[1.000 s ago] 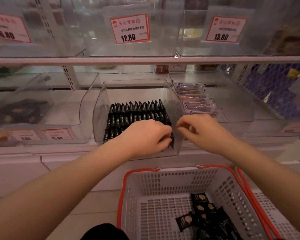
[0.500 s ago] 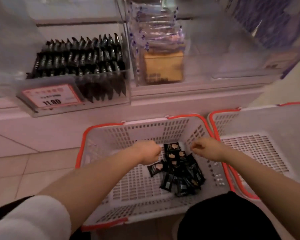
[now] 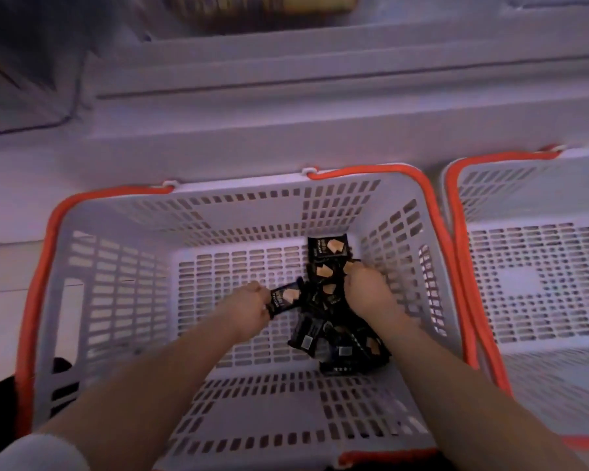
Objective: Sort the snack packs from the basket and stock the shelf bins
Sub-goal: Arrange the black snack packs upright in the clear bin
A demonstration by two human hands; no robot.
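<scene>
Black snack packs [image 3: 334,338] piled at right of basket [image 3: 116,300] floor. One pack [image 3: 285,298] pinched by left hand [image 3: 250,305] at pile's left edge. Right hand [image 3: 366,290] curled down into pile; exact grasp can't be told. 2nd basket [image 3: 538,283] just beside, on right.
</scene>
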